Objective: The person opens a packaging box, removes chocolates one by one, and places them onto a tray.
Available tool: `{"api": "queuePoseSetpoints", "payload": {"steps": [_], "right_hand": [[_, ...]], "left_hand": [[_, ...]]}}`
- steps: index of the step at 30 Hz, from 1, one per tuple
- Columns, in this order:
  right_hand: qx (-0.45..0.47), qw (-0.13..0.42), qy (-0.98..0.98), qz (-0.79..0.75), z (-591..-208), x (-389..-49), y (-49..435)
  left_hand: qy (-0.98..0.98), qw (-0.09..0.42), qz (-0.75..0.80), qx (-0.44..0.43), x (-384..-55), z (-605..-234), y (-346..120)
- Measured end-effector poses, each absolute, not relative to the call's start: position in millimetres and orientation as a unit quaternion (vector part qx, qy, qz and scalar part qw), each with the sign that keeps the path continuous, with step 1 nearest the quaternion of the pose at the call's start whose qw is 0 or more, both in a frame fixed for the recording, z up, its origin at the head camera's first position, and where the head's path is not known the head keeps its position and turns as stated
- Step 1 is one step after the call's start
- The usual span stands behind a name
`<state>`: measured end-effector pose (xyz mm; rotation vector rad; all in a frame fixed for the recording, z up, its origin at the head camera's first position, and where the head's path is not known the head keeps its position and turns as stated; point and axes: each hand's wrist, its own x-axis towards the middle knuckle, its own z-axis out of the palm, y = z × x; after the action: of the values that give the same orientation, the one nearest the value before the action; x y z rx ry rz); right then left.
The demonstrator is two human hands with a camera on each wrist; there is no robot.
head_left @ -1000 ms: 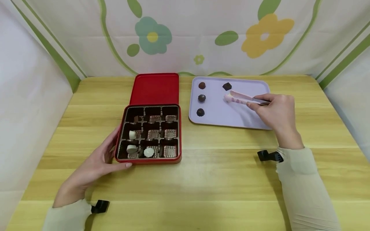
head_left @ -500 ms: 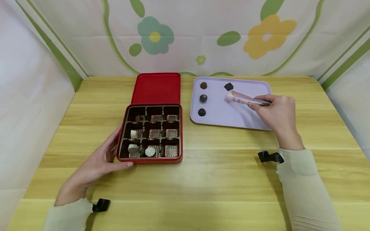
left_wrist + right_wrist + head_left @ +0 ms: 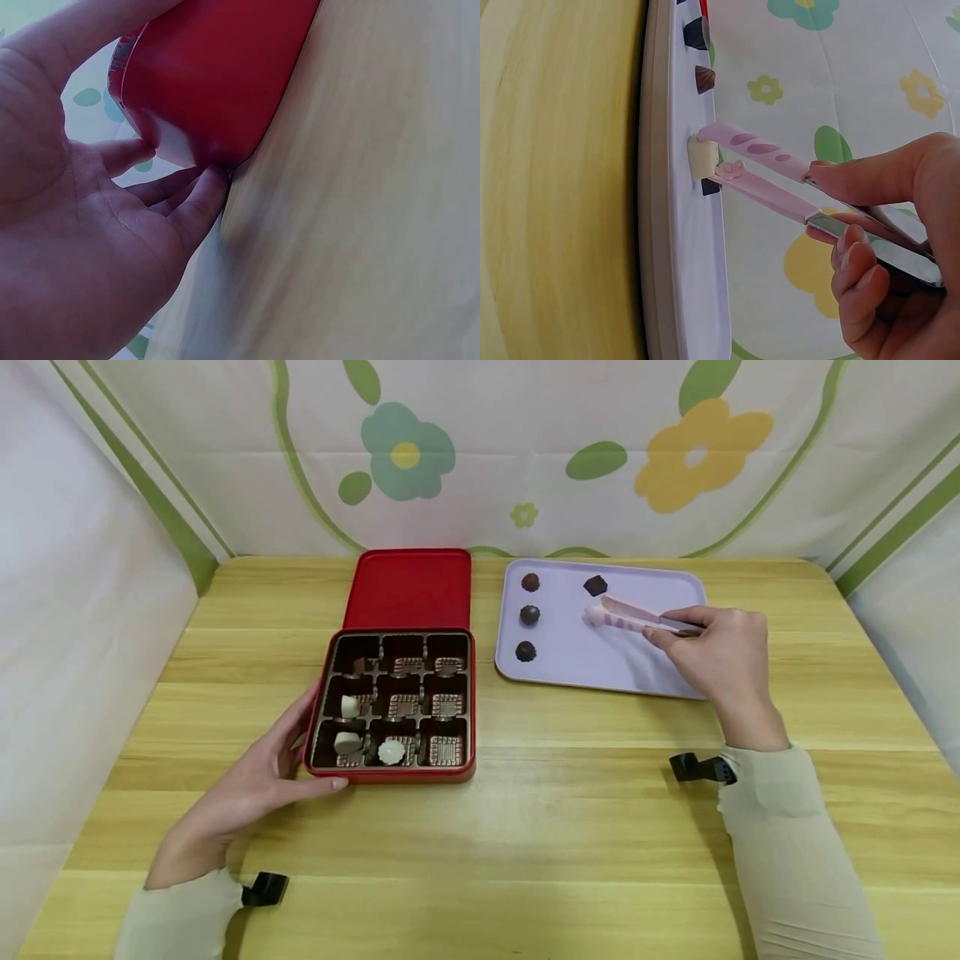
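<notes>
A white chocolate (image 3: 701, 158) sits on the purple tray (image 3: 615, 664) between the tips of pink tongs (image 3: 772, 197), pinched between the right hand's (image 3: 723, 652) thumb and fingers. Dark chocolates (image 3: 529, 615) lie near. The left hand (image 3: 258, 777), part-open, grips a red box (image 3: 405, 776) round its corner.

The wood-grained surface (image 3: 570, 818) bears a red compartmented box (image 3: 408, 776), a red lid (image 3: 409, 589) behind it, and a lavender tray (image 3: 562, 656).

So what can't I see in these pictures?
Head view: most of the white chocolate, covered by the tips of the tongs.
Left wrist view: inside of the red box, hidden by its wall.
Right wrist view: part of the dark square chocolate, behind the white one and tongs.
</notes>
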<state>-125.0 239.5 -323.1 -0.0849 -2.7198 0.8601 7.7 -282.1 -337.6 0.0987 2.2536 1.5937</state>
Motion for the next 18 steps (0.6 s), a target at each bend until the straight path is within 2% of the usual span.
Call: {"api": "queuePoseSetpoints", "payload": {"steps": [18], "right_hand": [[-0.010, 0.189, -0.930, 0.316, -322.3, -125.4, 237.0]], "left_hand": [[0.798, 0.186, 0.571, 0.049, 7.5, -336.5, -280.7]]}}
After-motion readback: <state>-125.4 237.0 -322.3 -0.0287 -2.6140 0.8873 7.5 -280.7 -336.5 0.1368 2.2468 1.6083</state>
